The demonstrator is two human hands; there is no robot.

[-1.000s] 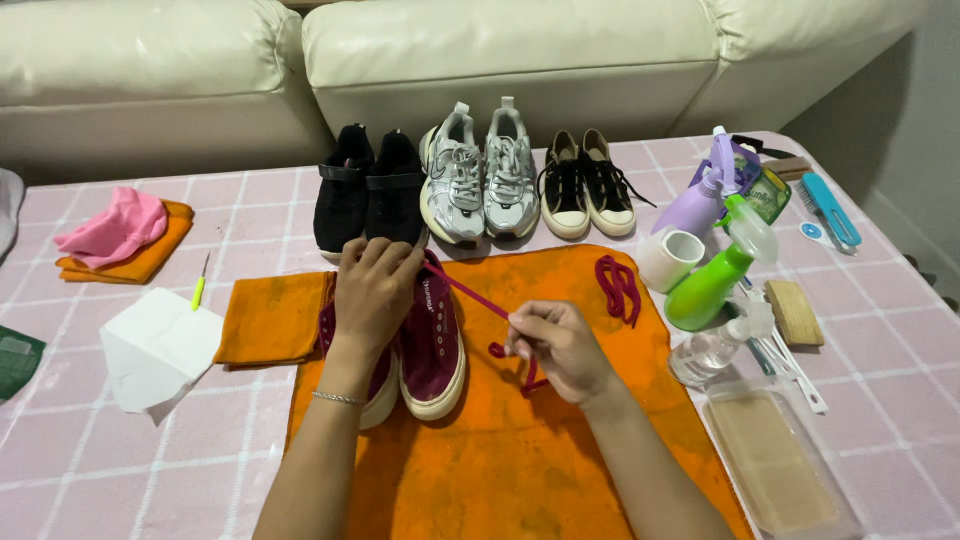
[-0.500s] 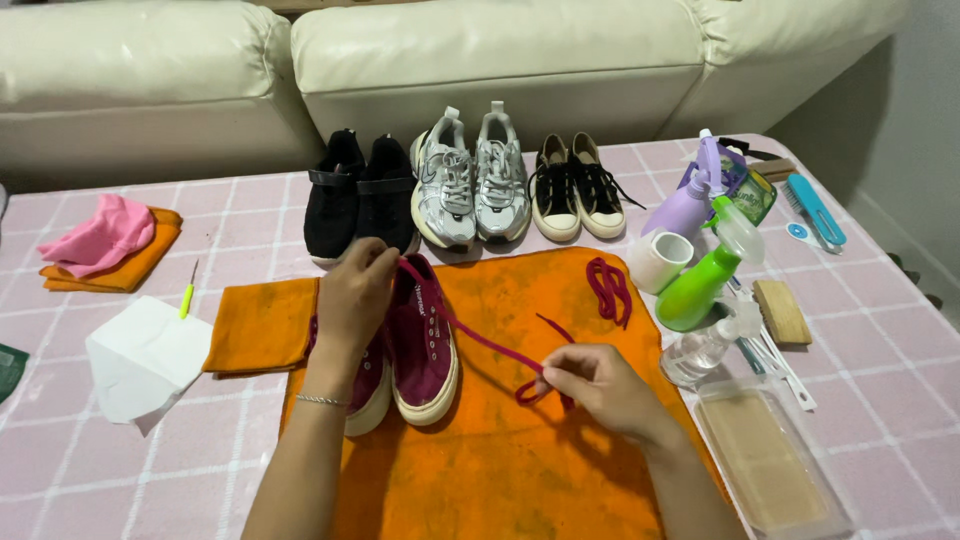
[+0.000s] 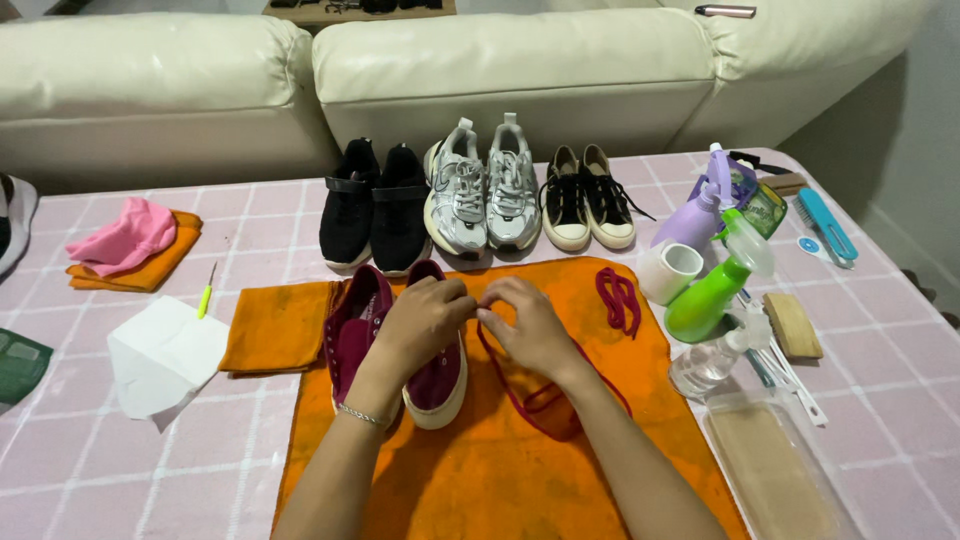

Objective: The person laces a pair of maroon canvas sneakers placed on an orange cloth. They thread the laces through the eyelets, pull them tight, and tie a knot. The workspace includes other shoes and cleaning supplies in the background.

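A pair of maroon sneakers [image 3: 352, 335] lies on an orange towel [image 3: 490, 470] in front of me. My left hand [image 3: 425, 320] rests on top of the right-hand sneaker, fingers curled over its lacing area. My right hand [image 3: 530, 325] is right beside it, fingertips pinching the maroon shoelace [image 3: 535, 405] near the shoe. The lace trails from my fingers in a loose loop across the towel under my right forearm. A second maroon lace [image 3: 618, 298] lies bunched on the towel's far right edge.
Black shoes [image 3: 375, 205], grey-white trainers [image 3: 485, 190] and black-and-cream sneakers [image 3: 585, 205] line the table's far side. At right stand a white cup [image 3: 670, 272], green spray bottle [image 3: 715, 290], purple bottle [image 3: 695, 215], brushes [image 3: 792, 325] and a tray [image 3: 770, 470]. Cloths [image 3: 130, 245] and white paper [image 3: 160, 355] lie left.
My right hand, which was drawn back toward me with the lace stretched out, has come back to the sneaker beside my left hand. The lace now lies slack in a loop.
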